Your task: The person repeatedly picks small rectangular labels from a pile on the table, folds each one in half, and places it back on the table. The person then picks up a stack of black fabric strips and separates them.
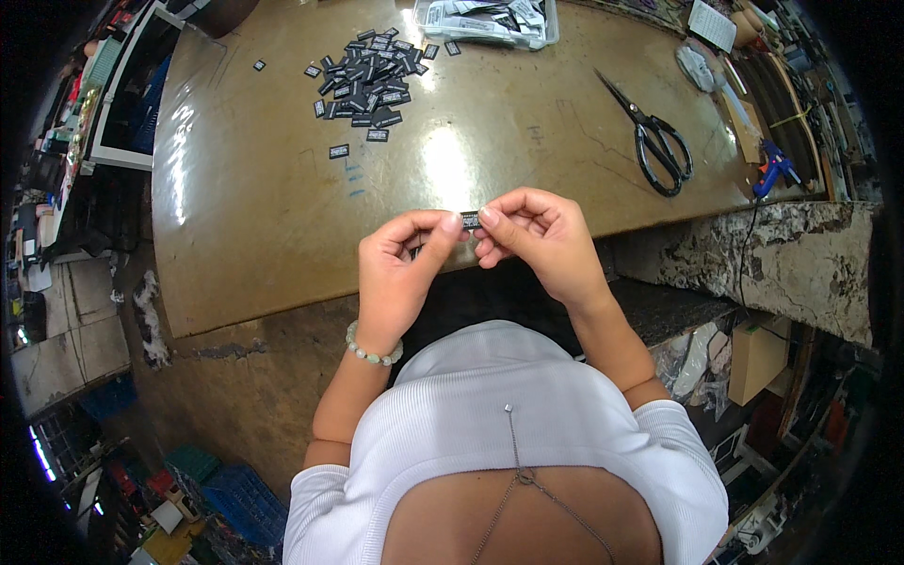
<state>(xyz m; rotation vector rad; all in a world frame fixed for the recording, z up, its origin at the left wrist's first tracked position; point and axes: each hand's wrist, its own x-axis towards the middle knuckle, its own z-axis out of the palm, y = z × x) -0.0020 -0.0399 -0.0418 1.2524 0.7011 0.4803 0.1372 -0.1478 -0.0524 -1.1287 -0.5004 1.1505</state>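
Observation:
Between my two hands, just over the table's near edge, a small black label with white print (471, 220) is stretched level. My left hand (405, 259) pinches its left end between thumb and forefinger. The right end is pinched the same way by my right hand (541, 235), its other fingers curled beneath. Beyond my hands, a loose pile of similar black labels (367, 80) lies on the table (254, 207). A few single labels sit apart from the pile, one (339, 151) closest to me.
Black-handled scissors (664, 155) lie at the right, points away from me. A clear plastic box (485, 33) of packets stands at the far edge. A blue glue gun (775, 169) with a hanging cord rests at the right corner. A white-framed case (127, 104) borders the left.

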